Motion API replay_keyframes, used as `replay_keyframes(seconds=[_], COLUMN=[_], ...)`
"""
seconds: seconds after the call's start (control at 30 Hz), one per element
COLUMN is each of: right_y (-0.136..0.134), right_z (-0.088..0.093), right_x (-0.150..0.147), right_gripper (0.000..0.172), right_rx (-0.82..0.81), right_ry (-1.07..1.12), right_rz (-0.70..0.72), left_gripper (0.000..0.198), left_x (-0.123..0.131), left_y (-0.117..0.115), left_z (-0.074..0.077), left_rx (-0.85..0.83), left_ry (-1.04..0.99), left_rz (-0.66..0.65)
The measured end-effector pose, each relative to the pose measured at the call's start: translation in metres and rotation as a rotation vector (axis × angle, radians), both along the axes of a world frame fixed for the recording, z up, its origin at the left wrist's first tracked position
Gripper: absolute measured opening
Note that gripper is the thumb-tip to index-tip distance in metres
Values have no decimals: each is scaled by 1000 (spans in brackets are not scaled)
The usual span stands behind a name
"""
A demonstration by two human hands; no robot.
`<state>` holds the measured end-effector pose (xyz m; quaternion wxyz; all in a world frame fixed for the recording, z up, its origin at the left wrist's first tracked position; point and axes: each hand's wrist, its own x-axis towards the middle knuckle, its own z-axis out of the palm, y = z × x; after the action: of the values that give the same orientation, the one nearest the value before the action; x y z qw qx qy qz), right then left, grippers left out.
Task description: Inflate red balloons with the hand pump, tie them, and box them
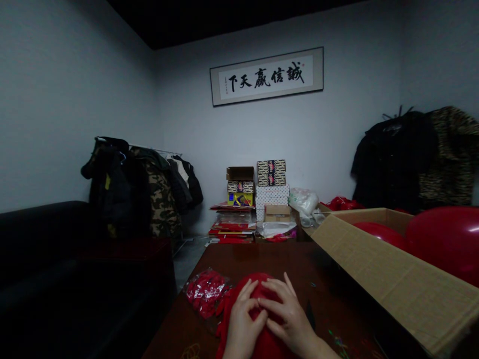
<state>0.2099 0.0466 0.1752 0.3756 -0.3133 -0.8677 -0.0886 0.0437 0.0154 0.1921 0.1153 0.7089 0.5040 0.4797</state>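
A red object (258,277), perhaps a balloon or soft cloth, rests at the near middle of the brown table (284,254). My left hand (245,319) lies on its left side, with curved fingers and the thumb pointing right. From the right, my right hand (286,311) touches it with its fingers bent and apart. The fingertips of both hands meet near the middle of the red thing; whether they pinch any part of it is too small to tell. Beside my left hand sits a clear plastic bag (207,291) of small red items.
An open cardboard box (396,279) holding large red balloons (445,242) stands at the right. Stacked boxes (272,199) and red packets (232,229) are behind the table. Rubber bands (190,351) lie at the near left edge. A dark sofa (45,249) is at the left.
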Motion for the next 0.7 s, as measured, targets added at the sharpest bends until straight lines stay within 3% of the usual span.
replay_keyframes(seconds=[0.2,0.5,0.7], right_y=[-2,0,0], right_z=[3,-6,-1], right_x=[1,2,1], right_gripper=[44,30,25], right_rx=[167,133,119], right_ry=[-21,-1,-21], right_rz=[15,11,40], left_gripper=[20,26,25], left_x=[3,7,15], left_y=[2,2,3], left_z=[-1,-1,3], left_rx=[37,13,21], left_ry=[14,57,70], left_rz=[22,42,73])
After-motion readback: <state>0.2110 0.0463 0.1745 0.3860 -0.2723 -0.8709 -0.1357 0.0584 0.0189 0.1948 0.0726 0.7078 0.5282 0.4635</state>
